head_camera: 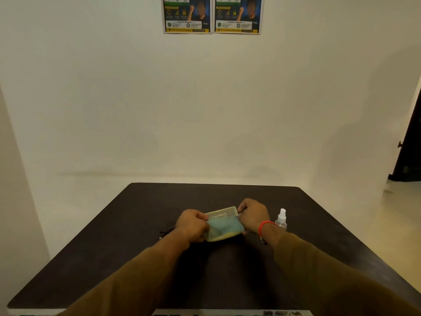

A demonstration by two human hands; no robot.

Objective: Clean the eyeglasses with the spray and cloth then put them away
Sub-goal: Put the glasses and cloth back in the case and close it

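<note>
Both hands hold a pale, translucent case (222, 214) just above the middle of the dark table (136, 258). A light blue cloth (224, 226) lies inside it. My left hand (192, 224) grips the case's left end and my right hand (252, 215) grips its right end. A small clear spray bottle (281, 218) with a white nozzle stands upright just right of my right wrist. A dark thin object (166, 231), perhaps the eyeglasses, lies on the table behind my left wrist and is mostly hidden.
The table's far edge (214, 184) stands short of a plain white wall (205, 110) with two posters (213, 14) high up. A dark door (410, 142) is at the right. White floor surrounds the table.
</note>
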